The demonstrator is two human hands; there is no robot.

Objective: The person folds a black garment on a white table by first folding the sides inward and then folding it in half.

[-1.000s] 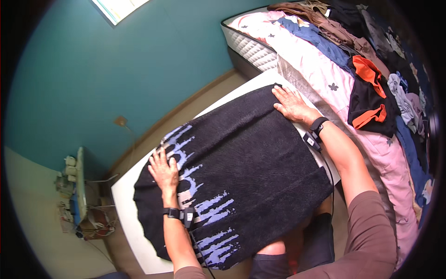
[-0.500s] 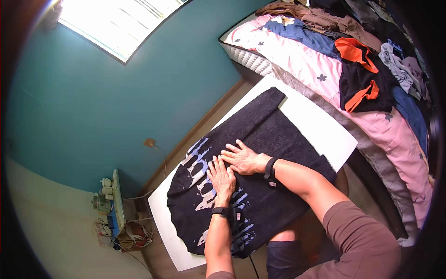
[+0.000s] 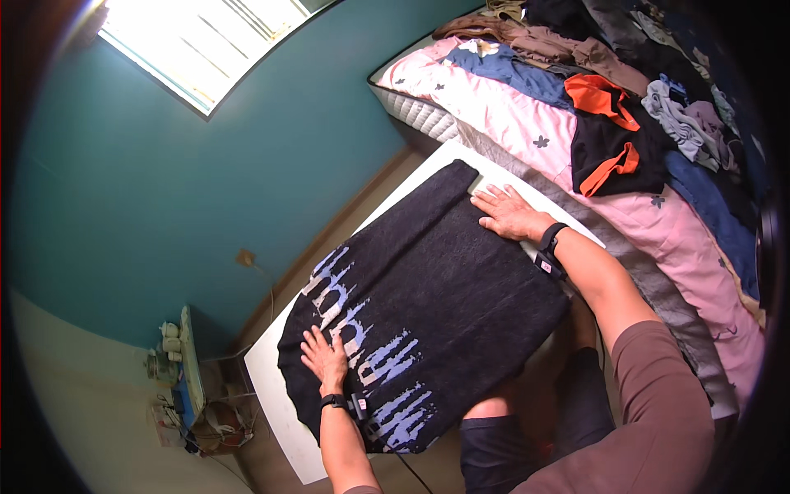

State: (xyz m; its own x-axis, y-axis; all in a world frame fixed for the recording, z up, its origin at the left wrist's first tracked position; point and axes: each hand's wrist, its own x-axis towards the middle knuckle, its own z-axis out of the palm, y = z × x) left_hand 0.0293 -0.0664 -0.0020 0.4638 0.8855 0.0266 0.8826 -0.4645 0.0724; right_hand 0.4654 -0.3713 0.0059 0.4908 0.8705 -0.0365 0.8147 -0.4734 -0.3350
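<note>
A black knitted sweater (image 3: 444, 280) with a jagged pale-and-violet pattern lies spread out on a white tabletop (image 3: 267, 383), a sleeve stretching along its far side. My left hand (image 3: 325, 360) rests on the left part of the sweater, beside the pattern, fingers spread. At the sweater's far right edge is my right hand (image 3: 510, 216), its fingers extended, partly over the cloth and partly over the bare white top. Neither hand grips anything. Each wrist wears a black band with a small dark device.
To the right stands a bed (image 3: 642, 218) with a pink cover and heaped clothes, among them a black-and-orange garment (image 3: 592, 144). A small shelf (image 3: 188, 362) with jars and cables is at the left. A teal wall (image 3: 164, 198) rises behind the table. My knees are at the near edge.
My hands were side by side on the middle of the sweater. They have moved apart: the left toward the near left, the right to the far right edge. More of the pattern shows.
</note>
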